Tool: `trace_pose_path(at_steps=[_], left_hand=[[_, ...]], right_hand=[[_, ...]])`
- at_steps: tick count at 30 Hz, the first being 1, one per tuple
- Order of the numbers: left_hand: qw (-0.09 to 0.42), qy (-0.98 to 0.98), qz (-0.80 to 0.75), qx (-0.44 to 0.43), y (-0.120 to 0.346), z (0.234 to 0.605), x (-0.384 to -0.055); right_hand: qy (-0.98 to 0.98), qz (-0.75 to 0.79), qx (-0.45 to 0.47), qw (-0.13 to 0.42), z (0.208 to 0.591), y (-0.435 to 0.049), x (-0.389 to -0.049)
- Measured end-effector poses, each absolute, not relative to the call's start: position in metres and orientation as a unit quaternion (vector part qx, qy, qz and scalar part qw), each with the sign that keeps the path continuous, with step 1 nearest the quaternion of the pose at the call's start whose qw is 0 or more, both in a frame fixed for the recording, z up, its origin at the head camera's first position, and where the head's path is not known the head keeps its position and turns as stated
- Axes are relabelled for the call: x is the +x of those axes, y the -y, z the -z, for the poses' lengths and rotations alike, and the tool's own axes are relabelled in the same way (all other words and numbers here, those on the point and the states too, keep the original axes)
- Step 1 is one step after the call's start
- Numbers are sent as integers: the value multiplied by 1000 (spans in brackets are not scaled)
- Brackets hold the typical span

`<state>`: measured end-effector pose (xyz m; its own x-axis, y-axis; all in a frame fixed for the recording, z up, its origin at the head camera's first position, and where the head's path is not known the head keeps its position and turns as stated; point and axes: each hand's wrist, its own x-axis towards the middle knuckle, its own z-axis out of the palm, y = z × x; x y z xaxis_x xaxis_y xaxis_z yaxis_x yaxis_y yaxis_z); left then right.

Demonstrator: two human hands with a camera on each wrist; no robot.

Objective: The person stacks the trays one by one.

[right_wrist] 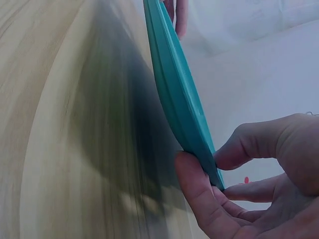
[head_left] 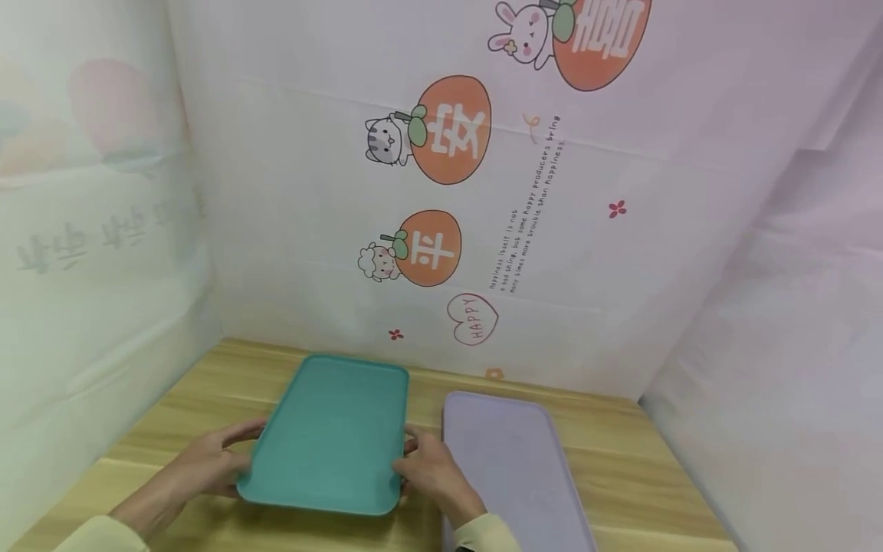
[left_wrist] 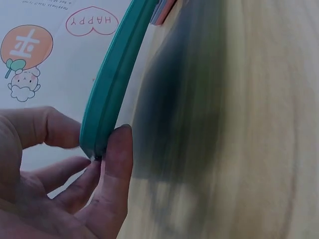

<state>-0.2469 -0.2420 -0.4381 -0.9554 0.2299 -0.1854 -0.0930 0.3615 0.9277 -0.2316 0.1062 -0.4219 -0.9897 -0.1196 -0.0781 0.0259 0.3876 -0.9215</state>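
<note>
A flat teal tray (head_left: 331, 437) with rounded corners and a low rim is held between both hands, raised off the wooden table; its shadow shows below it in both wrist views. At its left edge my left hand (head_left: 210, 460) pinches the rim, thumb on one face and fingers on the other, as the left wrist view shows on the tray's edge (left_wrist: 112, 84). My right hand (head_left: 431, 468) grips the opposite edge the same way, seen close up in the right wrist view with the tray (right_wrist: 182, 94) between thumb and fingers.
A lavender tray (head_left: 503, 460) lies on the wooden table (head_left: 621, 460), just right of my right hand. Printed white cloth (head_left: 310, 192) hangs behind the table, with more cloth on the left (head_left: 90, 307) and right (head_left: 793, 368) sides.
</note>
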Motion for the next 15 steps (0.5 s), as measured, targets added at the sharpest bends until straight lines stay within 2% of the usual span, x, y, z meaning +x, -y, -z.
trace_pose_path(at_steps=[15], left_hand=[[171, -816, -552, 22, 220, 426, -257]], right_hand=[[-836, 541, -66, 64, 419, -139, -212]])
